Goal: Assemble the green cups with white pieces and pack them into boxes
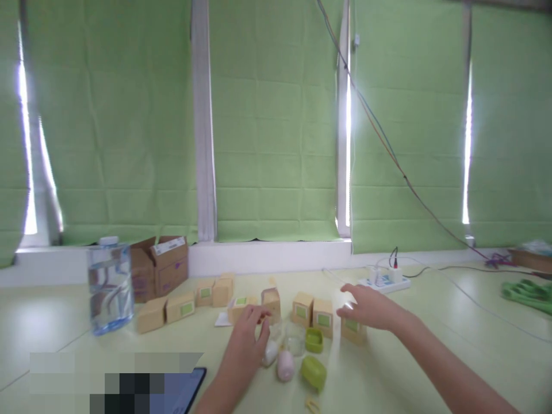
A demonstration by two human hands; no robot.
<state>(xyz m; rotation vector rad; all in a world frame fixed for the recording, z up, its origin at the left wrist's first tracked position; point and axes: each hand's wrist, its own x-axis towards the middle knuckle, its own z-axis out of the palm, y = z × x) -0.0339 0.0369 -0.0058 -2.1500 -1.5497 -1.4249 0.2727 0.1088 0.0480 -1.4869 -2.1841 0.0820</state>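
My left hand (248, 336) hovers above the table with its fingers bent and the thumb apart. Its fingertips are close to an upright cardboard box (271, 303) with a raised flap. Below them lie a white rounded item (269, 353), a pale pink rounded item (285, 365) and a clear container (295, 340). To the right are a small green square cup (314, 340) and a larger green rounded piece (313, 372). My right hand (366, 307) reaches over a small labelled box (353, 330), thumb and finger apart; a bright glint shows between them.
Several small boxes (179, 307) stand left and behind, with a pair of boxes (313, 313) in the middle. A large water bottle (111, 287) and an open carton (159, 267) are at left. A power strip (386, 284) with cables lies behind my right hand. A tablet (196, 385) is in front.
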